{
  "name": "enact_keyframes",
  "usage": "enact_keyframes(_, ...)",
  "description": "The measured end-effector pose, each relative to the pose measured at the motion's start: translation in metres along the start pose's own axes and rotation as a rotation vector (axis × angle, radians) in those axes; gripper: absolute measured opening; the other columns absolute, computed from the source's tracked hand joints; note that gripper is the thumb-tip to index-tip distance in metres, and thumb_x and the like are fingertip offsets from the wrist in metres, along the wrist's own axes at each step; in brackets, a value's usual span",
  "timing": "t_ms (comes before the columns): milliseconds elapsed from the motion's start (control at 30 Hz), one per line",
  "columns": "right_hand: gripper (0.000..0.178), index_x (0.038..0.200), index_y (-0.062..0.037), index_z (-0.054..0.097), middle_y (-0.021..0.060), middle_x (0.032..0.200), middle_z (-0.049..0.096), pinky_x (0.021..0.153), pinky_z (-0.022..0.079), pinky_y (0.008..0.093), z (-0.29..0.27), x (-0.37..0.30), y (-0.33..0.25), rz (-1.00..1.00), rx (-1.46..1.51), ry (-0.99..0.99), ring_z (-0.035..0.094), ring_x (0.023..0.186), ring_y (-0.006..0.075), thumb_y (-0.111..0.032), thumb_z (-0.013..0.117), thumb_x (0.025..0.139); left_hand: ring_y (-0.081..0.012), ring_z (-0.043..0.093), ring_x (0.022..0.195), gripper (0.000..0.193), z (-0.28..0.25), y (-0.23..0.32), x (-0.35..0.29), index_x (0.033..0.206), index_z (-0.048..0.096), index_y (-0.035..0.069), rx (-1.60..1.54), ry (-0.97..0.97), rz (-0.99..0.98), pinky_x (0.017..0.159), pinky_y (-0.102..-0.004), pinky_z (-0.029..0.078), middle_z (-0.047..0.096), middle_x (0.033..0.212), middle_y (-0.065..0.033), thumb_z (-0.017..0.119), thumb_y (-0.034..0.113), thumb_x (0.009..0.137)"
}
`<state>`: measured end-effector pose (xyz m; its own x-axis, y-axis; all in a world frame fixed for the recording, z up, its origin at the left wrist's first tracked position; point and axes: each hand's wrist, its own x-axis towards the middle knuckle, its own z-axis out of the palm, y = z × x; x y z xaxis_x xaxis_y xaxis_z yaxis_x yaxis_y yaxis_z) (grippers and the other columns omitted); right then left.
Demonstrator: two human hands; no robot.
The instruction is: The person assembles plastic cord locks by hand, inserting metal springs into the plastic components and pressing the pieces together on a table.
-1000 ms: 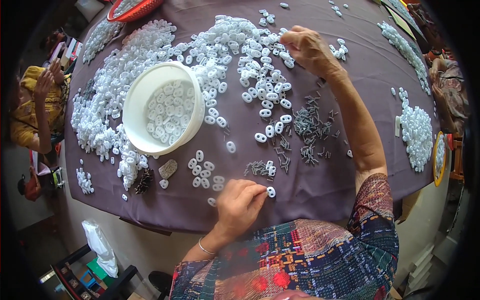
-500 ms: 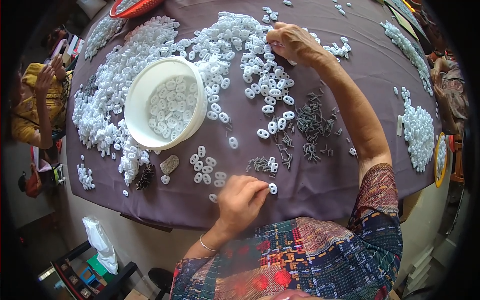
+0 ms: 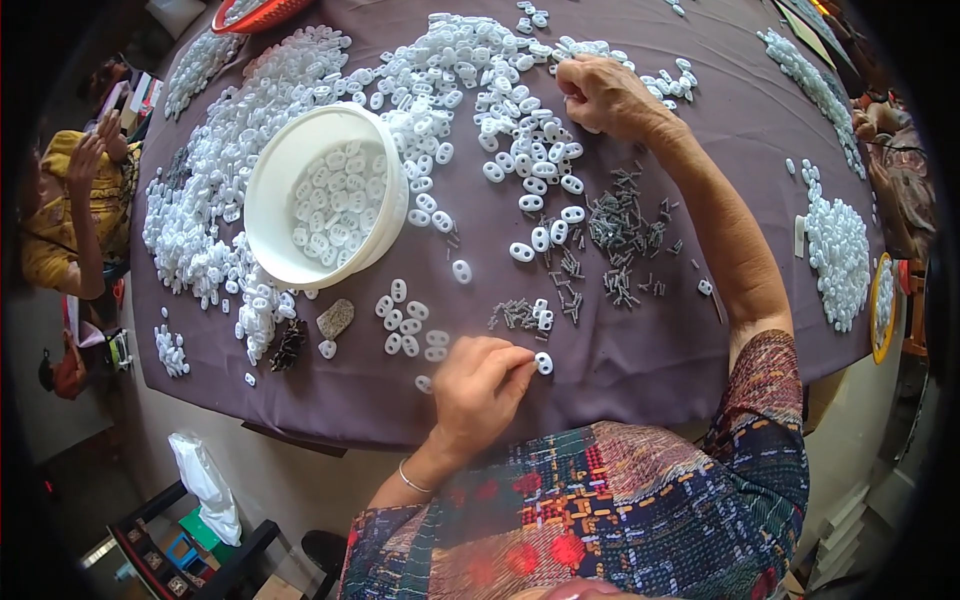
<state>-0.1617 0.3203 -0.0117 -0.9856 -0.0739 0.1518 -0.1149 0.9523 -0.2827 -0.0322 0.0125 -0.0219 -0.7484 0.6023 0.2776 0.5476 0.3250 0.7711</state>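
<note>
My left hand (image 3: 482,385) is closed near the table's front edge, pinching a small white oval piece with two holes (image 3: 543,363) between thumb and forefinger. Just beyond it lie a little heap of short grey pins (image 3: 517,316) and a white piece standing among them. Farther off, my right hand (image 3: 612,97) is curled closed at the right edge of a spread of white two-hole pieces (image 3: 530,150). Its fingertips point down and hide whatever they hold, if anything. A larger scatter of grey pins (image 3: 625,235) lies below that hand.
A white tub (image 3: 392,235) partly filled with white pieces stands left of centre, beside a big heap of them (image 3: 215,170). A stone (image 3: 336,318) and a dark clump (image 3: 289,346) lie near the front. Other people sit at both sides; a red basket (image 3: 262,18) is at the far left.
My right hand has moved a little to the right, off the edge of the white pieces, its fingers curled in more. The left hand keeps its pinch on the oval piece. The view has shifted slightly.
</note>
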Motion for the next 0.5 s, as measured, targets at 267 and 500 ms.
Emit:
enact_keyframes(267, 0.005, 0.077, -0.0016, 0.053, 0.0127, 0.072, 0.053, 0.067, 0.044, 0.0371, -0.003, -0.015, -0.023, -0.122, 0.210, 0.112, 0.055, 0.072, 0.0288, -0.002, 0.055, 0.072, -0.0198, 0.056, 0.067, 0.020, 0.001, -0.001, 0.000, 0.077, 0.062, 0.005, 0.016, 0.004, 0.022, 0.057, -0.0294, 0.043, 0.060, 0.075, -0.0050, 0.073, -0.002, 0.062)
enact_keyframes(500, 0.015, 0.088, -0.0044, 0.060, 0.0112, 0.080, 0.057, 0.068, 0.048, 0.0363, 0.005, -0.017, -0.050, -0.047, -0.137, -0.046, 0.058, 0.076, 0.0271, 0.001, 0.056, 0.074, -0.0198, 0.056, 0.068, 0.019, 0.001, 0.000, 0.000, 0.077, 0.062, 0.005, 0.010, 0.006, 0.013, 0.057, -0.0297, 0.043, 0.060, 0.075, -0.0049, 0.073, -0.002, 0.063)
